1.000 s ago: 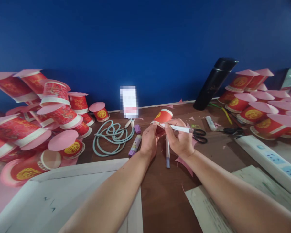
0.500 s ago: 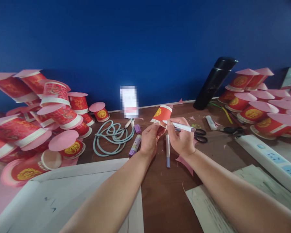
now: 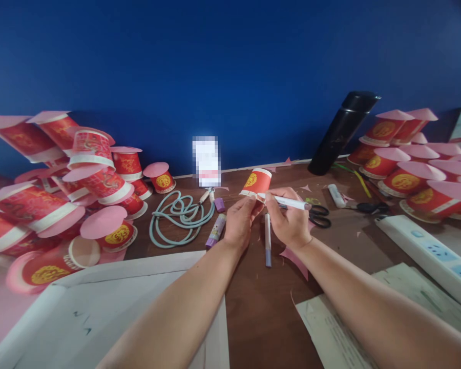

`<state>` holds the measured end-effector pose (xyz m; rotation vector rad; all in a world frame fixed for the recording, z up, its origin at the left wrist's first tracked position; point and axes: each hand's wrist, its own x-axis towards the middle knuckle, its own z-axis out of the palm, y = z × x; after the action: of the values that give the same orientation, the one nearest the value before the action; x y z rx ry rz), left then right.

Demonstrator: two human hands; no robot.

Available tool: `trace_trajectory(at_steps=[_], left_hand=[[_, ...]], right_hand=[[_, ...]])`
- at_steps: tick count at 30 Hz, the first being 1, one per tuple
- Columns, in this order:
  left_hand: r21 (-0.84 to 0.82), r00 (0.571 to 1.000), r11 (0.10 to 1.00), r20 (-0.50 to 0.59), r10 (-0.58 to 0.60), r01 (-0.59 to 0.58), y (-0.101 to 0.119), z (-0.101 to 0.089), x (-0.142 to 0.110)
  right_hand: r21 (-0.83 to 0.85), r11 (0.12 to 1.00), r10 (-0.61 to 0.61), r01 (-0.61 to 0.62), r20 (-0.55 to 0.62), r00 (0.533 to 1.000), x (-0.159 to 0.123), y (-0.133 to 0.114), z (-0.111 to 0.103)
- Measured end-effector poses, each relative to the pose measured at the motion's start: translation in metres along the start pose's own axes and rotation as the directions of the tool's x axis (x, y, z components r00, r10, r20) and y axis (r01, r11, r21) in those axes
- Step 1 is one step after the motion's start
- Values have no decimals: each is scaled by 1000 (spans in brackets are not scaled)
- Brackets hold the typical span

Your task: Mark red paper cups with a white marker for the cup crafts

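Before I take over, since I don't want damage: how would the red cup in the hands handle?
The red cup looks like paper, so it is probably light and could dent if squeezed. Its round wall suggests it may roll if laid sideways.

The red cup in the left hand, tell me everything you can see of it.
The cup looks like paper: red side, round yellow emblem, pale band at the end nearer the person. It is tilted. The left hand grips the banded end; the right hand holds a white pen there, though whether its tip touches is unclear.
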<state>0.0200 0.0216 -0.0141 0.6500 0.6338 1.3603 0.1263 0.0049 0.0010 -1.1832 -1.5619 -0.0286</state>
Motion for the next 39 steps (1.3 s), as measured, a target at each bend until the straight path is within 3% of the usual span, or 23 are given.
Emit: trace_trajectory(at_steps=[15, 23, 33, 39], left_hand=[[59, 999, 998, 30, 15, -17, 0, 1, -1], [66, 999, 997, 14, 45, -46, 1, 1, -1], [100, 995, 992, 74, 72, -79, 2, 1, -1], [77, 995, 994, 66, 77, -82, 0, -1, 1]], right_hand=[[-36, 999, 32, -34, -61, 998, 1, 4, 0], [0, 1000, -5, 5, 2, 1000, 1, 1, -1], [-45, 999, 17, -20, -80, 997, 2, 0, -1], [-13, 1000, -10, 10, -7, 1000, 2, 1, -2]])
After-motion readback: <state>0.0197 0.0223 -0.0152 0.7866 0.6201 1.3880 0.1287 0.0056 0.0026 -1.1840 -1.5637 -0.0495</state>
